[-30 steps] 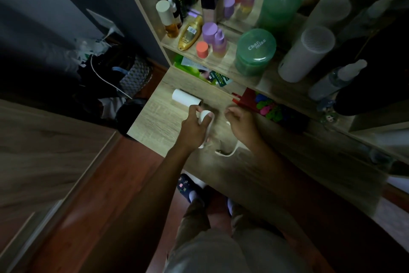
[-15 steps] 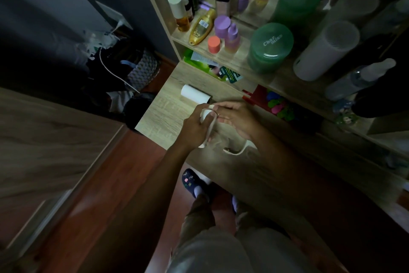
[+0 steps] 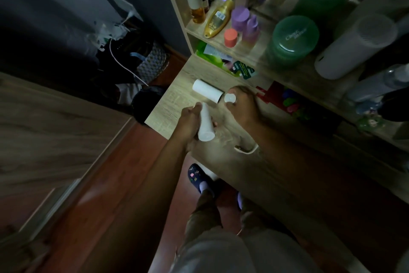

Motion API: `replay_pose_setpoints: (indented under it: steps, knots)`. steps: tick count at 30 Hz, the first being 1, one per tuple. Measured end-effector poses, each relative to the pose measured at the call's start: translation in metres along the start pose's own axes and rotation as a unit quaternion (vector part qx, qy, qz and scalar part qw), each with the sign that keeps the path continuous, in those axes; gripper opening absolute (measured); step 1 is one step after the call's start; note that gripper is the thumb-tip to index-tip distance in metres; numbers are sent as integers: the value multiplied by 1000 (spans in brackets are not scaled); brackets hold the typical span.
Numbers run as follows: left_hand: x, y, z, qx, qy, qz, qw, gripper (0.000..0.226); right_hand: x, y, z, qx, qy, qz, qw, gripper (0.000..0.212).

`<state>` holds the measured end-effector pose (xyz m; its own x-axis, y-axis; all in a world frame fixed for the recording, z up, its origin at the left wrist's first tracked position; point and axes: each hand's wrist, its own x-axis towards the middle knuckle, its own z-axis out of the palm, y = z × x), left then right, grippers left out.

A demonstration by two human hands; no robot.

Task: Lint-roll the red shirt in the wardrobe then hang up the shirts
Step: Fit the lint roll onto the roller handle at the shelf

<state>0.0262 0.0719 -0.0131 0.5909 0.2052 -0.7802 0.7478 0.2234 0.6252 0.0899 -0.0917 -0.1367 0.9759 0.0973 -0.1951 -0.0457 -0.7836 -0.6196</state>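
Note:
My left hand [image 3: 190, 120] grips a white cylindrical lint roller part [image 3: 205, 124] just above the wooden desk top [image 3: 170, 109]. My right hand [image 3: 242, 107] holds a small round white cap [image 3: 229, 97] beside it. A second white roll [image 3: 207, 91] lies on the desk just beyond both hands. A thin white loop [image 3: 247, 150] lies on the desk under my right wrist. No red shirt or wardrobe rail is visible here.
Shelves above the desk carry several bottles [image 3: 218, 18], a green jar [image 3: 292, 39] and a white cylinder [image 3: 354, 47]. A dark pile with a patterned bag [image 3: 150, 62] sits on the floor to the left. A wooden panel [image 3: 55, 135] stands at left over red floor.
My hands have separated: the right pulled a white cap off, and the left tilted the white cylinder toward me. The camera has shifted closer to the shelves.

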Motion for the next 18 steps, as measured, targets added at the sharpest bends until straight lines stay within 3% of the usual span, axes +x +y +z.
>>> replay_pose_setpoints:
  steps: [3,7,9,13,18]
  knots:
    - [2,-2,-7,-20,17,-10,1000,57,-16,-14,-7,130,44,43,990,26]
    - [1,-3,-16,-58,65,2,996,36,-65,-44,-26,379,34,99,919,14]
    - [1,-1,-21,-75,88,8,993,36,-91,-59,-30,416,-2,75,906,14]
    - [-3,4,-27,-86,111,34,990,50,-121,-84,-25,466,-30,53,883,53]
    - [-12,6,-24,-97,100,75,987,39,-128,-102,-23,466,15,44,883,45]
